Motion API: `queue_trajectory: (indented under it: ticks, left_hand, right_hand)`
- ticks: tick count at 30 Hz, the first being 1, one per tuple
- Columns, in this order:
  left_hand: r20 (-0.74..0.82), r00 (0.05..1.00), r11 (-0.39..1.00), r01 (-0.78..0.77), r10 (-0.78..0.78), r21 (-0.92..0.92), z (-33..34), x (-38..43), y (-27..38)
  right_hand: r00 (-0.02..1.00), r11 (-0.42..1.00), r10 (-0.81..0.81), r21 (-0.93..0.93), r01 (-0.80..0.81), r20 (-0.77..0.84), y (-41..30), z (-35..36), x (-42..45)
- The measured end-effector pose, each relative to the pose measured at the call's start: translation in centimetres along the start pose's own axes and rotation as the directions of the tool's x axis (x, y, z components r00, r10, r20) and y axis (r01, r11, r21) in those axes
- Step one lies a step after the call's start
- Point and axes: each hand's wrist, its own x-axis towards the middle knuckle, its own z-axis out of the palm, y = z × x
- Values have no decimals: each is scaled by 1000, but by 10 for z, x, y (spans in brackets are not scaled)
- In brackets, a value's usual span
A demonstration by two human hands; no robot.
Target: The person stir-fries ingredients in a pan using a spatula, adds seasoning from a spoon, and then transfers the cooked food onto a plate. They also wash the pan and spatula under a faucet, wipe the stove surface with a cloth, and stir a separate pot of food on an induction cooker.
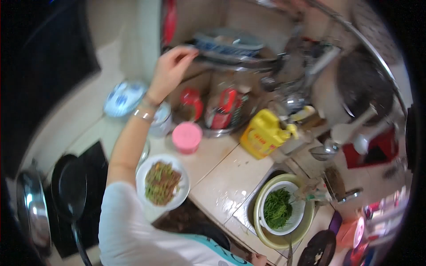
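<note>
My left hand (174, 68), with a bracelet on its wrist, is raised at the corner rack. Its fingers are curled at the left end of a metal shelf (239, 63), beside a blue-and-white dish (229, 41); blur hides whether they grip anything. Below the forearm, a white plate (184, 196) holds chopped green and brown food (163, 183). A pink-lidded container (187, 136) stands near the rack. At the bottom edge, my right hand (259, 259) is only partly visible, and its fingers cannot be made out. Leafy greens (278, 207) lie in a white colander (301, 216) inside a yellow-green basin (310, 229).
A black frying pan (70, 189) sits on the stove at left, beside a shiny metal pot or lid (33, 206). A yellow detergent jug (263, 134) stands behind the sink (244, 212). Ladles (327, 149) and a dark wok (364, 83) are at right. The counter edge runs diagonally before me.
</note>
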Motion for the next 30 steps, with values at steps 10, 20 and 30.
queue_trajectory:
  ticks: [10,20,30]
  left_hand:
    - [51,992,926,126,-116,-356,75,-60,69]
    - [276,950,927,229,-146,-297,94,-141,147]
    - [544,837,797,288,61,-531,131,-207,301]
  right_hand:
    - [984,961,73,252,-113,164,112,5,47]
    - [983,911,-182,376,169,-2,35,-57,27]
    - [940,821,-153,-569,-51,-306,46,-126,62]
